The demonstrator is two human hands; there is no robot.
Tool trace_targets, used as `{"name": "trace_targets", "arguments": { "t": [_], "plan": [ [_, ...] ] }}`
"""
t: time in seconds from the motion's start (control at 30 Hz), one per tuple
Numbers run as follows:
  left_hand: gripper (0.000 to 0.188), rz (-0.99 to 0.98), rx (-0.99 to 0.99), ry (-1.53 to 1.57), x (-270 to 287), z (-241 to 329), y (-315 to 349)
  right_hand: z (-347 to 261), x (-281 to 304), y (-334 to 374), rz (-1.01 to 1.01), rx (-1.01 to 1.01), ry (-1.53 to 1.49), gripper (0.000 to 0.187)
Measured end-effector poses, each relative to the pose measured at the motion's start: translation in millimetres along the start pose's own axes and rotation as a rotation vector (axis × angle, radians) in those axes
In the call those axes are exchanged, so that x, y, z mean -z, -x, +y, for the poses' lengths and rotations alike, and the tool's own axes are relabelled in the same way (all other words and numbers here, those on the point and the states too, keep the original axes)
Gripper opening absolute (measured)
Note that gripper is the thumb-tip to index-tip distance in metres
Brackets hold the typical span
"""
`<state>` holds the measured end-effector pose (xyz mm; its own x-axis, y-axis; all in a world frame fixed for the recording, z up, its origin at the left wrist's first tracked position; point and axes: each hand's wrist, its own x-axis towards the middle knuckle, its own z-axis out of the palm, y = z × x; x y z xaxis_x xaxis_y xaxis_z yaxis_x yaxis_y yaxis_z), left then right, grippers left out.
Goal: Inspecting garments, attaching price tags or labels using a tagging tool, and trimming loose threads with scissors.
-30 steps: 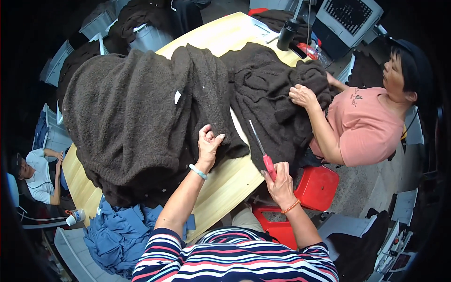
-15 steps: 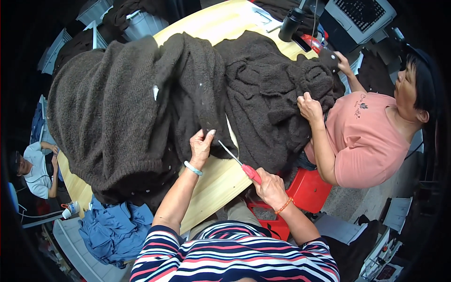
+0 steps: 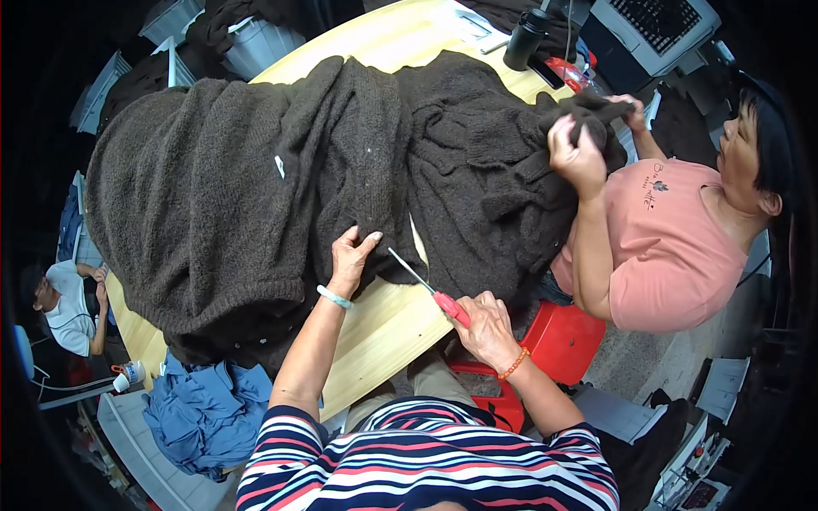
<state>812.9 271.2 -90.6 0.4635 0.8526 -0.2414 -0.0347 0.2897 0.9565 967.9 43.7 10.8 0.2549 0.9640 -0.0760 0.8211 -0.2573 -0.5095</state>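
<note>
A heap of dark brown knit garments (image 3: pixel 213 196) covers much of the wooden table (image 3: pixel 400 328). At the near edge of one garment, my left hand (image 3: pixel 348 262) has its thumb and fingers pinched on the knit. My right hand (image 3: pixel 490 330) is wrapped round the red handle of a thin metal-shafted tool (image 3: pixel 452 308), perhaps a screwdriver. Its shaft slants up and left, the tip close beside my left fingers. Whether the tip touches the knit, I cannot tell. A small white tag (image 3: pixel 279 166) shows on the heap.
A co-worker in a pink shirt (image 3: pixel 673 247) handles brown knit on the right. Another person (image 3: pixel 70 298) sits at far left. Blue cloth (image 3: pixel 204 417) fills a grey bin at lower left. A black bottle (image 3: pixel 526 38) stands at the back; a red stool (image 3: pixel 562 341) is at right.
My left hand has shifted slightly left with the knit edge, and the tool has moved a little left too. The co-worker's hands have lifted part of the brown knit.
</note>
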Motion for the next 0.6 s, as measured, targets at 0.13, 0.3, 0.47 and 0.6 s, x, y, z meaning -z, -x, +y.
{"name": "trace_targets", "arguments": {
  "t": [0.13, 0.3, 0.47, 0.6],
  "plan": [
    [0.018, 0.090, -0.029, -0.015, -5.8, 3.9, -15.8, 5.6, -13.4, -4.7, 0.070, 0.034, -0.063, 0.015],
    [0.025, 0.082, -0.175, -0.119, -5.6, -7.1, -21.1, 1.0, -9.4, -16.3, 0.059, -0.029, -0.140, 0.014],
    [0.015, 0.088, -0.228, -0.196, -6.8, 0.6, -12.2, -1.1, -1.4, -19.6, -0.065, -0.049, -0.058, 0.021],
    [0.009, 0.055, -0.223, -0.210, 11.5, -7.6, -14.0, -13.9, 0.4, -25.2, -0.055, -0.086, -0.112, 0.021]
  ]
}}
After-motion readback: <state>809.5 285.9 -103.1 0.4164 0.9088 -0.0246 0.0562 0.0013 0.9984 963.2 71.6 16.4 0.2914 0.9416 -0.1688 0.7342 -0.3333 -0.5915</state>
